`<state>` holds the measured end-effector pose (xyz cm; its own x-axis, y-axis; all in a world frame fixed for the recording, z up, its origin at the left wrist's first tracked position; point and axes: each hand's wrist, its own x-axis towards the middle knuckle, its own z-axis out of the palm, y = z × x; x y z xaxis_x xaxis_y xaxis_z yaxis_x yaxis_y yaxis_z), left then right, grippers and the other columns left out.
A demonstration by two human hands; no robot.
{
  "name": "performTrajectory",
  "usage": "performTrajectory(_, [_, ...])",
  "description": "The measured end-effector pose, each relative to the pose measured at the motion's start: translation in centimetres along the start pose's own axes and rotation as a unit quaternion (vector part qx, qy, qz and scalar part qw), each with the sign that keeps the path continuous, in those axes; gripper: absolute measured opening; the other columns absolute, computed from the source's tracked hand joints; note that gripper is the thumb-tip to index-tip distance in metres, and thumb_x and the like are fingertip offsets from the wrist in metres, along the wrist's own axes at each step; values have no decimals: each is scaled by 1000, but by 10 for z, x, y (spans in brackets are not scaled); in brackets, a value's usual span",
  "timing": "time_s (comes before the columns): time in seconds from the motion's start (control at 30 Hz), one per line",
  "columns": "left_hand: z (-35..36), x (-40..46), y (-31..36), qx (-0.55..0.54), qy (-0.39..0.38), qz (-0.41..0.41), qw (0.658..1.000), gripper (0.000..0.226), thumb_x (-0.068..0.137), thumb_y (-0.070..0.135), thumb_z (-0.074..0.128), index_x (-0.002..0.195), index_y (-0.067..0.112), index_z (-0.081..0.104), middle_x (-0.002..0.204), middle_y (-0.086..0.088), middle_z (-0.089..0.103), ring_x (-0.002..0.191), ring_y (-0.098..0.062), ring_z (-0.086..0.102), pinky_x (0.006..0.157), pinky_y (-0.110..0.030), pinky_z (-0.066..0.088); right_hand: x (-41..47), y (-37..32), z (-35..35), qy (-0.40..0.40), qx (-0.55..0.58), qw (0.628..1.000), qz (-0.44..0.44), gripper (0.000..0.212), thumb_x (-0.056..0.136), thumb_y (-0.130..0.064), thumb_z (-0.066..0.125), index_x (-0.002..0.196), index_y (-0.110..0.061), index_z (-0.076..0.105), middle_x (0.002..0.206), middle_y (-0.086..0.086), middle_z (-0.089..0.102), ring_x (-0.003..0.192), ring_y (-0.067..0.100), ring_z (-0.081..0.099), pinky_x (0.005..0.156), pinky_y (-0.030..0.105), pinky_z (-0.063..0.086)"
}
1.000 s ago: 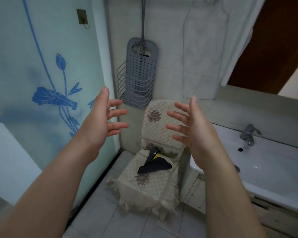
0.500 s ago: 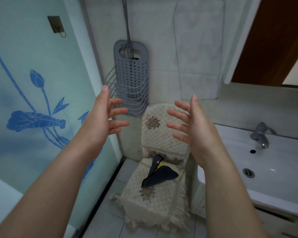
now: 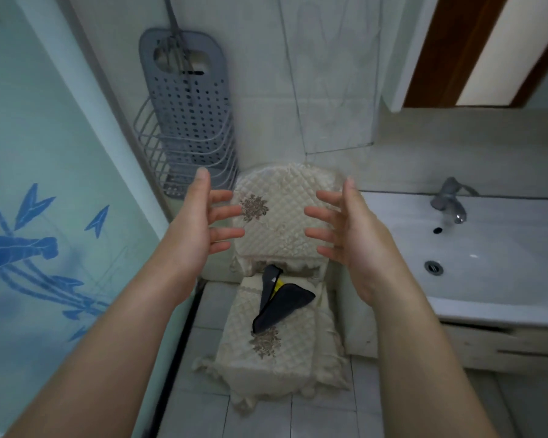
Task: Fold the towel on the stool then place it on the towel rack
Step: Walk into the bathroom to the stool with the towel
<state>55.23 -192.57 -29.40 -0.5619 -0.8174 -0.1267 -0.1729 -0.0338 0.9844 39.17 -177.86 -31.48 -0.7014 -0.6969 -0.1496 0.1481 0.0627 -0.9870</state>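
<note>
1. One dark towel (image 3: 280,303) lies crumpled on the seat of the stool (image 3: 268,349), with a bit of yellow showing at its fold; one narrow end points up toward the backrest
2. The stool wears a cream quilted cover with a brown flower pattern on the seat front and on the backrest, and a fringe hangs around its lower edge down to the tiled floor (image 3: 203,415)
3. Both hands are raised in the air above the stool, well apart from the towel, and touch nothing
4. The left hand (image 3: 200,227) has its palm turned to the right, with the fingers spread and slightly curled; its grip is wide and holds nothing
5. The right hand (image 3: 351,235) faces it with the palm to the left, fingers spread the same way, and its grip is also wide with nothing in it
6. Between the two hands the backrest of the stool is seen
7. A grey perforated rack (image 3: 187,112) with wire rungs hangs on the wall behind the stool, to the left of it
8. On the right stands a white sink (image 3: 487,257) with a grey faucet (image 3: 450,199), just beside the stool
9. On the left is a glass panel (image 3: 54,200) with a blue plant drawing
</note>
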Motion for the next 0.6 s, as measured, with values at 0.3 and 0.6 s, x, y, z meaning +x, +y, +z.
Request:
performTrajectory(0.3, [-33,55,-56,13,-92,-32,995,71,80,83,23,112,35,65,103,11,77,90,-17,76,83,-42,52,10,49,35,99,5,995,16,56,92,-74,31,115,-39,68,108,-15,77,94,10,75,94,44,54])
performTrajectory(0.6, [-19,111,-147,-11,-76,-95,993,65,95,70,20,115,26,65,105,5,77,86,-16,76,79,-38,52,67,129,47,97,14,993,72,57,89,-75,35,110,-36,71,106,-13,78,95,12,75,96,48,54])
